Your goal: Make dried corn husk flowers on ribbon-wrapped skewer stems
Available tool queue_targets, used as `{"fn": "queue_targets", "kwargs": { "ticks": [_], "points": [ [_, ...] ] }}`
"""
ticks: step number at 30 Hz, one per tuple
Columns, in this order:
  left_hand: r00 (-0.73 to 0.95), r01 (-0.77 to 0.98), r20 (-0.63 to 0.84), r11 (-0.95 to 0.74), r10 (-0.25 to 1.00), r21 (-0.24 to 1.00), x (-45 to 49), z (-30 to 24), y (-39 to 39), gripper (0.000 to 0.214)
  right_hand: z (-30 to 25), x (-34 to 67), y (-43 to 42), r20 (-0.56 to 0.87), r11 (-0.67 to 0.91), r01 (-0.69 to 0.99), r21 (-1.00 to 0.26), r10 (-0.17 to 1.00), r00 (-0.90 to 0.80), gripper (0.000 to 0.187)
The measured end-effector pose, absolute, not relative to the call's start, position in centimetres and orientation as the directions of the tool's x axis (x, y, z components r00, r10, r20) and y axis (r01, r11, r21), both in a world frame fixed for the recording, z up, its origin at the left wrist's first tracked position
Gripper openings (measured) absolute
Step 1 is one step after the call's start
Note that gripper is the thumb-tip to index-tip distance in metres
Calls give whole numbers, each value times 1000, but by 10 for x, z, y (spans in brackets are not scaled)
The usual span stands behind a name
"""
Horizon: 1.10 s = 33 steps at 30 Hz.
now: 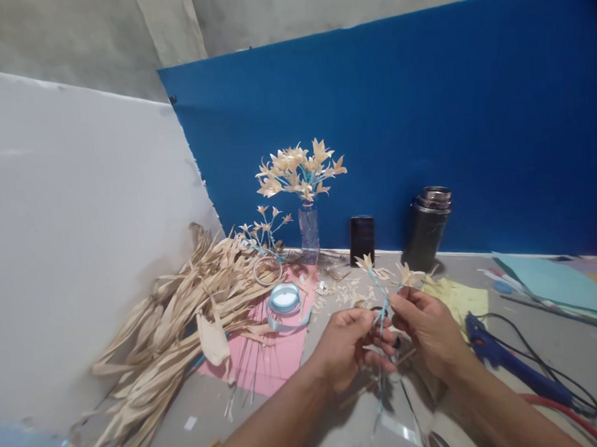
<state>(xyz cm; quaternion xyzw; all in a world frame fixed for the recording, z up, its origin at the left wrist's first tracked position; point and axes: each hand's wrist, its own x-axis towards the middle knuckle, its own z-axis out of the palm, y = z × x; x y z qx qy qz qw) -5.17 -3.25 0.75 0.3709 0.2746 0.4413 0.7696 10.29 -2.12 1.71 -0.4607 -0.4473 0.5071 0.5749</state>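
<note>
Between the thumb and fingers of my left hand (pixel 345 346) is the light-blue wrapped stem of a dried-husk flower spray (pixel 376 283). One pale cream bloom tops it, and the stem's lower end hangs below the hand. My right hand (pixel 428 325) is closed at the upper part of the spray, pinching just under a second pale flower (pixel 407 275). The right fingertips partly hide where the two stems meet. Left of the hands, a roll of light-blue tape (pixel 285 299) stands on a pink sheet (pixel 278 364), with several thin wires (pixel 250 363) beside it.
Dried corn husks (pixel 185 343) pile up at left. Behind stand a clear vase (pixel 309 231) of husk flowers, a phone (pixel 362 240) and a dark flask (pixel 426 230). A blue glue gun (pixel 516 365) with its cord lies at right, near coloured paper (pixel 556 280). Husk scraps litter the middle.
</note>
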Motion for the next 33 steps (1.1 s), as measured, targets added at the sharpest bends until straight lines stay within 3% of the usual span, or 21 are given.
{"fn": "queue_targets", "kwargs": {
  "ticks": [3,5,9,13,15,18,20,22,25,28,31,33],
  "points": [
    [639,-520,-118,540,760,662,-55,-3,-27,31,15,102,-22,13,-11,-317,-948,997,-75,43],
    [695,-534,-79,587,715,609,-56,-8,-26,29,13,100,-24,14,-52,-368,-928,984,-175,40],
    [719,-542,-13,572,695,616,-55,-7,-30,28,11,99,-27,24,-74,-416,-906,973,-227,36],
    [688,-492,-59,524,724,696,-55,2,-35,39,13,103,-29,43,-54,-366,-929,967,-252,35],
    [617,-422,-69,403,784,812,-55,5,-35,41,16,104,-30,72,11,-278,-961,975,-212,36],
    [353,-99,46,-11,935,995,-53,6,-37,30,18,104,-29,151,150,-35,-988,988,-32,38],
    [172,191,208,-239,963,952,-50,5,-39,20,18,103,-27,214,202,129,-971,973,83,37],
    [94,306,286,-301,954,903,-47,6,-40,19,18,101,-24,234,209,187,-960,964,126,37],
    [138,113,160,-176,977,978,-45,9,-40,22,18,100,-23,217,203,117,-972,968,127,40],
    [267,-183,-19,70,963,981,-48,10,-36,31,17,97,-25,154,155,-16,-988,985,83,43],
    [491,-402,-139,366,860,839,-55,5,-30,33,14,95,-29,38,31,-178,-984,999,-31,45],
    [662,-441,-127,520,739,731,-58,-2,-27,32,11,96,-30,19,-5,-233,-972,995,-101,43]
  ]
}}
